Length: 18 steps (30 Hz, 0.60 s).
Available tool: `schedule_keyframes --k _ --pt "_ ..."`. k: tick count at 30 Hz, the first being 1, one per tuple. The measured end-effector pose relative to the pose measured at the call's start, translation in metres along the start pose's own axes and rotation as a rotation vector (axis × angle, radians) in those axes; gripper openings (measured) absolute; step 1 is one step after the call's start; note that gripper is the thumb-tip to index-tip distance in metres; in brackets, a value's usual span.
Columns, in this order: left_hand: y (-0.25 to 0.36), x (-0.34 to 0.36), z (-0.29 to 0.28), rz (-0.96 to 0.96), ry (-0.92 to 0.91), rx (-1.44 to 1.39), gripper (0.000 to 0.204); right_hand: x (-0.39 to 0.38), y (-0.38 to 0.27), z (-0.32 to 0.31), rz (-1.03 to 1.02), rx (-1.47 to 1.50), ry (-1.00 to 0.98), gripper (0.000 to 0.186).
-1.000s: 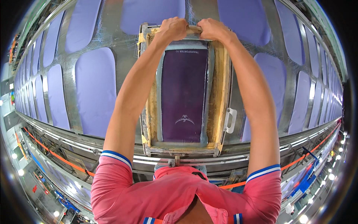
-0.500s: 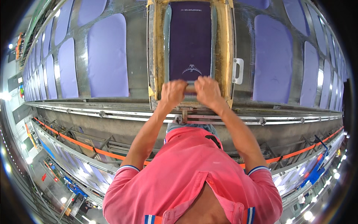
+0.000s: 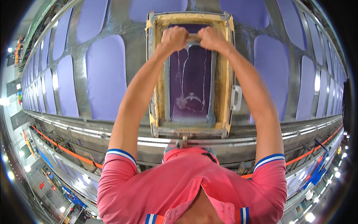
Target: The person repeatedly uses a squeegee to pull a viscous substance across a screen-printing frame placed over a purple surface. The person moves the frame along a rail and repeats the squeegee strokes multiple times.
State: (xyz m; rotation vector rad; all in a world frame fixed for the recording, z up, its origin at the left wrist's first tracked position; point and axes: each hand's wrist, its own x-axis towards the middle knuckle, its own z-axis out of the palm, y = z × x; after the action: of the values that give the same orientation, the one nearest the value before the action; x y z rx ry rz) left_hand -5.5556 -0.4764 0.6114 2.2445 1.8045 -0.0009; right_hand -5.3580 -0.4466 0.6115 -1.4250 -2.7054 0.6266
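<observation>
Both my hands grip a squeegee [image 3: 193, 37], its wooden bar showing between them. My left hand [image 3: 174, 39] is closed around the left part, and my right hand [image 3: 212, 38] around the right part. The squeegee is at the far end of a screen-printing frame [image 3: 227, 108] with worn, yellowish taped edges. Inside the frame, the dark purple mesh [image 3: 194, 74] bears thin pale streaks of wet-looking ink and a small arc-shaped design near its close end. My hands and forearms cover parts of the frame's sides, and the squeegee's blade is mostly hidden.
Lilac rounded panels [image 3: 106, 78] lie in rows on the long grey table [image 3: 140, 44] on both sides. A white handle [image 3: 236, 98] sticks out from the frame's right side. A metal rail [image 3: 253, 143] runs along the table's near edge, with an orange strip [image 3: 304, 159] behind me.
My hands have pushed the squeegee from the frame's near end to its far end. Pale streaks now show on the mesh, and my arms are stretched farther forward.
</observation>
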Motion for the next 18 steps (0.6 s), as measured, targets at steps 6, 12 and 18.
schedule_keyframes --k 6,12,18 --pt "-0.03 0.102 -0.016 -0.013 -0.012 0.044 0.029 0.089 0.046 -0.026 0.046 -0.026 -0.025 0.025" --pt "-0.011 0.011 0.016 0.106 0.098 0.073 0.029 0.021 0.018 0.031 -0.064 -0.065 0.05 0.025" --pt "0.062 -0.192 0.038 -0.011 -0.045 -0.175 0.03 -0.166 -0.082 0.065 -0.107 0.043 -0.055 0.011"
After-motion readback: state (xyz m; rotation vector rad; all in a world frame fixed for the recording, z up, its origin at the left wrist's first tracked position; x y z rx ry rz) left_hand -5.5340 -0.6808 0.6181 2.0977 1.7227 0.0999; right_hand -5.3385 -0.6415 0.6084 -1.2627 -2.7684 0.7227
